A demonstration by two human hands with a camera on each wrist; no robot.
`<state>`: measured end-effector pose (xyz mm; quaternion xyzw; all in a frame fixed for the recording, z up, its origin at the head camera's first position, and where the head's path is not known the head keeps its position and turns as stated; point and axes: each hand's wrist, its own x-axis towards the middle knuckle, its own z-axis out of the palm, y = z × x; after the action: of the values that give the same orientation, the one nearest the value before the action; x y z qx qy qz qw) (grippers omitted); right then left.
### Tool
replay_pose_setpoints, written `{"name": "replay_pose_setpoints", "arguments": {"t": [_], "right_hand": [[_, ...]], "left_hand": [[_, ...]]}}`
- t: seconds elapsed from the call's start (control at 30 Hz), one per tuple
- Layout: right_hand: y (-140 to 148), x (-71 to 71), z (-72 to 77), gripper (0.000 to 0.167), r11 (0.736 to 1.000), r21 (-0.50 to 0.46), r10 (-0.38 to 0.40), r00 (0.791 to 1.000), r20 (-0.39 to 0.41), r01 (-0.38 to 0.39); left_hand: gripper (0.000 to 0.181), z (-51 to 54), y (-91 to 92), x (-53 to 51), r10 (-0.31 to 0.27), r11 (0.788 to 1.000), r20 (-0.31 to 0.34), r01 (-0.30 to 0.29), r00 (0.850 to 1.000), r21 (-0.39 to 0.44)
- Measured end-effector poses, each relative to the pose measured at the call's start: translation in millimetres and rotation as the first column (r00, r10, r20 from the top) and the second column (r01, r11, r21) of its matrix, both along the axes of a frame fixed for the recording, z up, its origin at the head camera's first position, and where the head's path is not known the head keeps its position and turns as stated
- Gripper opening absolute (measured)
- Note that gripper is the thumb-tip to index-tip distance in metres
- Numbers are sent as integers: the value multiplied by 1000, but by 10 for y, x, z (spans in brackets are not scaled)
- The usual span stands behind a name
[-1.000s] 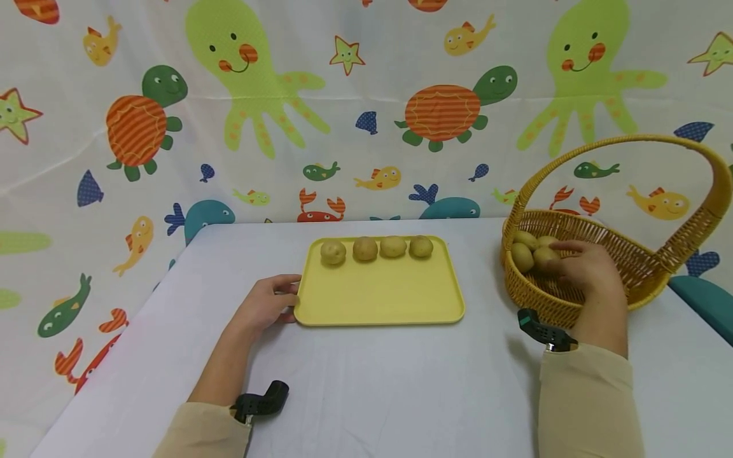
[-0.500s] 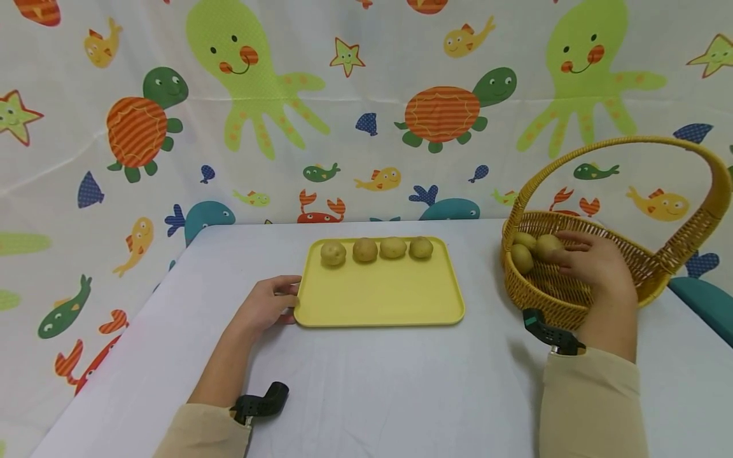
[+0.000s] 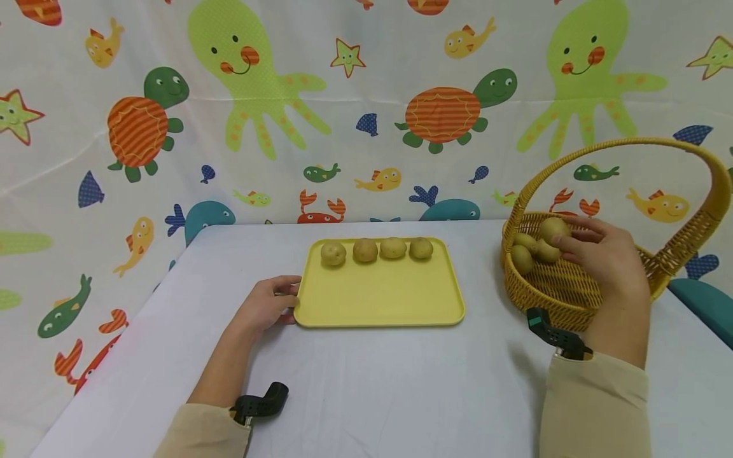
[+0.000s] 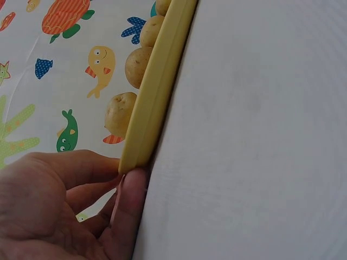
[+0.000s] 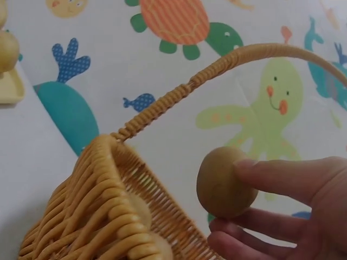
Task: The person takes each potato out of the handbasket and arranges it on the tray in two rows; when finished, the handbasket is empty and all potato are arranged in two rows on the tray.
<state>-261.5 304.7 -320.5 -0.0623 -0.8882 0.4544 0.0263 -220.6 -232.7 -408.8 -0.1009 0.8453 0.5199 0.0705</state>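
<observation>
Your right grip (image 3: pixel 608 257) pinches 1 roundish potato (image 3: pixel 553 230) over the basket (image 3: pixel 518 289); its long axis I cannot tell. The tray (image 3: pixel 378 299) lies to the left of this potato, well apart, its 4 potatoes (image 3: pixel 365 249) along the far edge. Your left grip (image 3: pixel 268 302), nearer to the tray, holds its left edge.

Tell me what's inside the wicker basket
At least three potatoes lie at the left end of the wicker basket. The right hand and held potato hide part of the inside.
</observation>
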Motion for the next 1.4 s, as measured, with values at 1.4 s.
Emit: {"name": "replay_pose_setpoints", "arguments": {"t": [1.4], "right_hand": [[-341,140,338,69,979,-26,200,973,-112,-204]], "left_hand": [[55,36,8,5,7,1000,18,-7,1000,8]]}}
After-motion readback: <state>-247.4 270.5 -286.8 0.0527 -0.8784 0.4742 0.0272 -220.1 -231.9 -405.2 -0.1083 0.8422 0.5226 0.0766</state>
